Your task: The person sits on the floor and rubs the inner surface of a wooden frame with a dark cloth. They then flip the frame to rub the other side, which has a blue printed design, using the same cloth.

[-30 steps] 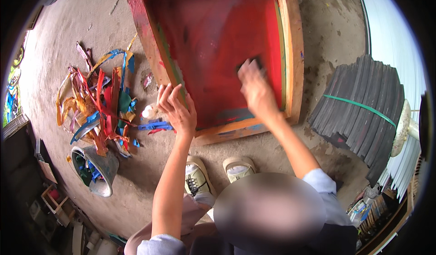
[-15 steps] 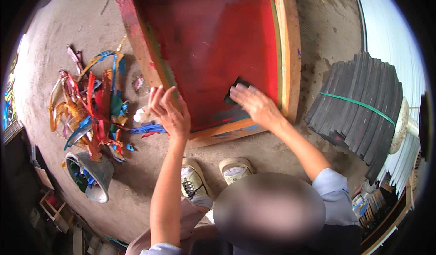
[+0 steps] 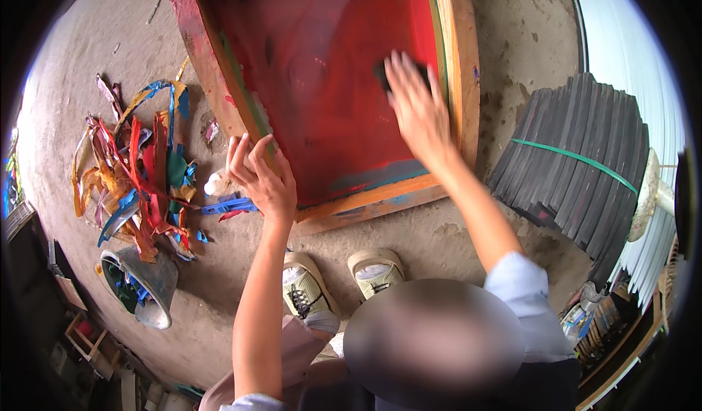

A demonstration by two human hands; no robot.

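A wooden frame (image 3: pixel 459 82) lies in front of me, its sunken inner panel (image 3: pixel 314 104) smeared with red paint and some dark, bluish streaks near the close edge. My left hand (image 3: pixel 262 181) is closed over the frame's left rail near its close corner, fingers bent. Toward the right side of the panel, my right hand (image 3: pixel 420 115) presses a small black pad (image 3: pixel 382 75) against the red surface. Its fingers are stretched over the pad and cover most of it. Beside my left hand, a blue plastic tool (image 3: pixel 228 205) lies on the floor.
Torn strips of dried, many-coloured paint (image 3: pixel 139 177) are heaped at left. Below them a grey bucket (image 3: pixel 162 283) lies tipped, with blue and green scraps inside. To the right stands a bundle of dark slats (image 3: pixel 570 137) under a green strap. My shoes (image 3: pixel 311 290) are close to the frame.
My right hand has slid the black pad away from me and slightly right across the red panel. My left hand stays on the rail; the whole view has shifted slightly.
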